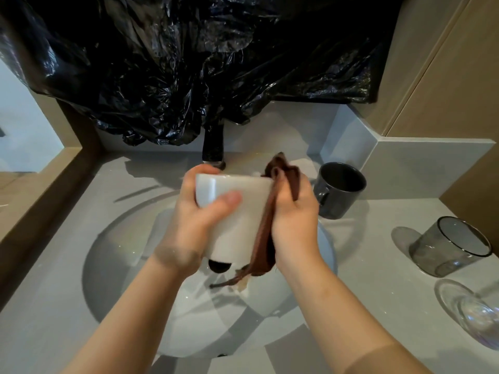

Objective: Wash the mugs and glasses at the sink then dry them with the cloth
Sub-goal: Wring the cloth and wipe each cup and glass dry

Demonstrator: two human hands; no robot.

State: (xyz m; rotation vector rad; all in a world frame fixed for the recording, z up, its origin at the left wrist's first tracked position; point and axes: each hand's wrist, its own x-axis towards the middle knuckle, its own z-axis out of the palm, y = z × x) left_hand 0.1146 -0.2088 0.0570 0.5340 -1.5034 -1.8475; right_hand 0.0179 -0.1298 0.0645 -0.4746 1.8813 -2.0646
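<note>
Left hand (197,220) gripping one white mug (243,211), right hand (294,211) clutching one brown cloth (263,244), right of its fingers one grey mug (340,193), one smoky glass (448,247), one clear glass (475,314)

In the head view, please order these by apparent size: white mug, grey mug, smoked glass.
1. white mug, largest, though nearest the camera.
2. grey mug and smoked glass: about alike, not ranked.

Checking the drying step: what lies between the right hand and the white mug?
In the head view, the cloth lies between the right hand and the mug, held against the mug's side.
</note>
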